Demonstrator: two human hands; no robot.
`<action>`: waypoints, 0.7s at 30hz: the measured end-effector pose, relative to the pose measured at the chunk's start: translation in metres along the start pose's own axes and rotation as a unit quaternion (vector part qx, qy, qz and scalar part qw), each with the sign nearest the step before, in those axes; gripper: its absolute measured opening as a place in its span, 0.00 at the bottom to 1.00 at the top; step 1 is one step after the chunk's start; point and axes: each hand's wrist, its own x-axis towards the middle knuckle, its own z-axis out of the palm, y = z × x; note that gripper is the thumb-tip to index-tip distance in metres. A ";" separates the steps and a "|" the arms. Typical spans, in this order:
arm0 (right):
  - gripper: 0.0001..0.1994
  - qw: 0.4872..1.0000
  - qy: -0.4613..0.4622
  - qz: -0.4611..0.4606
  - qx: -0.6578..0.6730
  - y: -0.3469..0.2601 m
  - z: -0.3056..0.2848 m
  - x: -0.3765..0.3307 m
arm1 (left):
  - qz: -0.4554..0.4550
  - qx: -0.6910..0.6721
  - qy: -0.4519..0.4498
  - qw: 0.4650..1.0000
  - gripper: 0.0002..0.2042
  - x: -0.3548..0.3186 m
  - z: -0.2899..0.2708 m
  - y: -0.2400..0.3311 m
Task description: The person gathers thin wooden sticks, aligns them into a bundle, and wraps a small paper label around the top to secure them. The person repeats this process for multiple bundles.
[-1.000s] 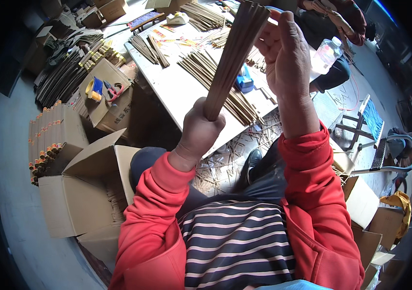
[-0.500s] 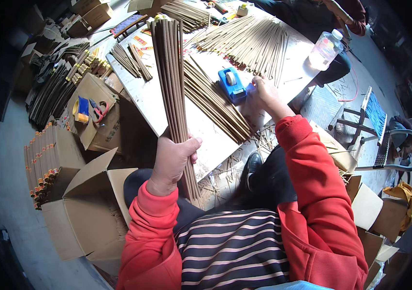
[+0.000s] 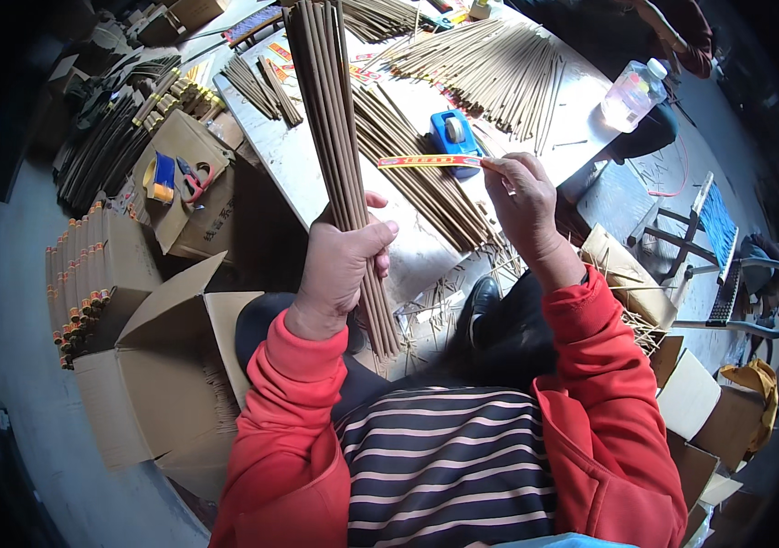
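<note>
My left hand (image 3: 345,258) is wrapped round the lower part of a bundle of long brown incense sticks (image 3: 328,119), which stands nearly upright and leans slightly left at the top. Between the thumb and fingers of my right hand (image 3: 526,196) is one end of a red and yellow paper strip (image 3: 430,161). The strip stretches left toward the bundle, its free end apart from it. Behind the strip, a blue tape dispenser (image 3: 455,137) stands on the white table (image 3: 275,173). A row of loose incense sticks (image 3: 417,173) lies on the table beyond my hands.
A fan of sticks (image 3: 490,73) covers the far table, near a clear bottle (image 3: 631,96). At left stand an open cardboard box (image 3: 170,393), labelled bundles (image 3: 79,283), and a carton with scissors (image 3: 195,181). Another person (image 3: 682,36) sits across. A folding stool (image 3: 709,228) is at right.
My right hand has come up and back from beside the tape dispenser, now with the paper strip in its fingers. The bundle in my left hand has risen slightly.
</note>
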 end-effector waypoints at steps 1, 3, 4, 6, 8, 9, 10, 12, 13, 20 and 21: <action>0.06 1.000 0.001 0.001 0.006 -0.006 -0.002 -0.003 | -0.004 -0.001 -0.007 1.000 0.18 0.000 0.001 0.001; 0.05 0.999 -0.007 0.037 0.032 -0.011 -0.002 -0.005 | 0.002 -0.010 -0.005 1.000 0.20 -0.003 0.003 0.000; 0.06 0.999 0.006 0.043 0.006 -0.009 -0.004 -0.004 | 0.006 -0.001 -0.003 1.000 0.20 -0.004 0.004 -0.001; 0.07 0.995 0.051 0.080 -0.043 -0.002 -0.008 0.003 | 0.014 0.017 0.001 1.000 0.20 -0.006 0.003 -0.001; 0.07 0.988 0.078 0.071 -0.111 0.019 -0.020 0.011 | 0.022 0.011 -0.006 1.000 0.20 -0.008 0.001 0.000; 0.08 0.985 0.079 0.058 -0.142 0.033 -0.023 0.012 | 0.025 0.004 -0.009 1.000 0.19 -0.007 0.000 -0.001; 0.09 0.983 0.046 0.066 -0.165 0.048 -0.023 0.005 | 0.022 -0.001 -0.008 1.000 0.19 -0.006 0.002 -0.002; 0.09 0.972 -0.019 0.057 -0.228 0.067 -0.017 -0.011 | 0.016 0.014 -0.007 1.000 0.20 -0.003 0.007 -0.004; 0.09 0.971 -0.050 0.044 -0.229 0.074 -0.013 -0.019 | 0.013 0.022 -0.005 1.000 0.20 -0.002 0.008 -0.006; 0.18 0.930 -0.271 0.215 -0.121 0.082 -0.007 -0.006 | -0.005 0.040 0.000 0.999 0.20 0.006 0.010 -0.010; 0.18 0.929 -0.258 0.237 -0.118 0.091 -0.008 0.002 | -0.008 0.043 0.002 0.999 0.20 0.008 0.011 -0.011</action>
